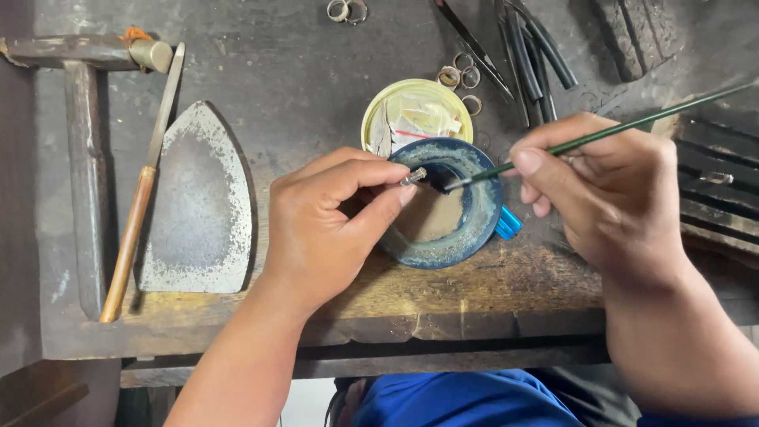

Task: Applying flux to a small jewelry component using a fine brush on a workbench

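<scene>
My left hand point(332, 221) pinches a small silver metal piece point(413, 176) between thumb and forefinger, holding it over a blue round bowl point(474, 229) with brownish liquid inside. My right hand point(609, 190) grips a thin green-handled brush point(632, 122). The brush's dark tip touches the metal piece above the bowl. Both hands rest at the front of a worn wooden workbench point(474, 292).
A yellow-rimmed dish point(375, 111) with paper scraps sits behind the bowl. Several metal rings point(461, 77) lie nearby, with dark rods point(538, 55) and tweezers point(474, 43) at the back. A flat iron-shaped steel plate point(198, 205), a file point(138, 213) and a hammer point(83, 158) lie left.
</scene>
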